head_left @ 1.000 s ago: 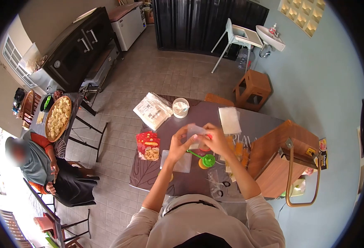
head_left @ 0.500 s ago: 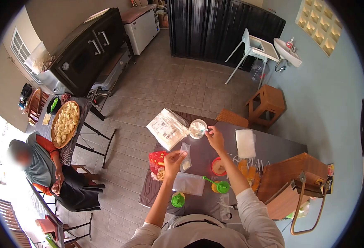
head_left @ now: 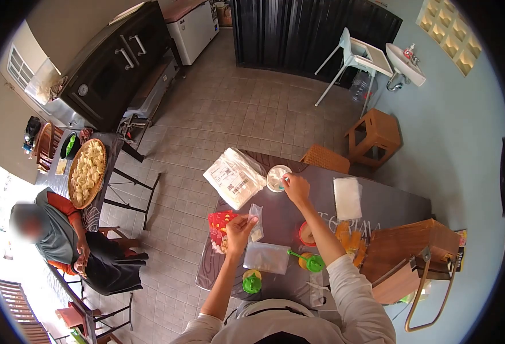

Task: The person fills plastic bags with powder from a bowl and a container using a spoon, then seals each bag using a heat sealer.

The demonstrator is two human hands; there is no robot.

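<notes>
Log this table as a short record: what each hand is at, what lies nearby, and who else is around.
Left hand: pinching a small clear bag
Right hand: at the rim of the white tub; exact grip too small to tell
Beside the tub: large white package
Near the bag: red packets
Closer to the wearer: two green-topped containers
Other person: at the far left, away from this table

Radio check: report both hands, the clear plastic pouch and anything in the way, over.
Left hand pinching clear plastic pouch. Right hand at white tub, grip unclear. White package close beside tub; nothing visibly blocking either hand.
</notes>
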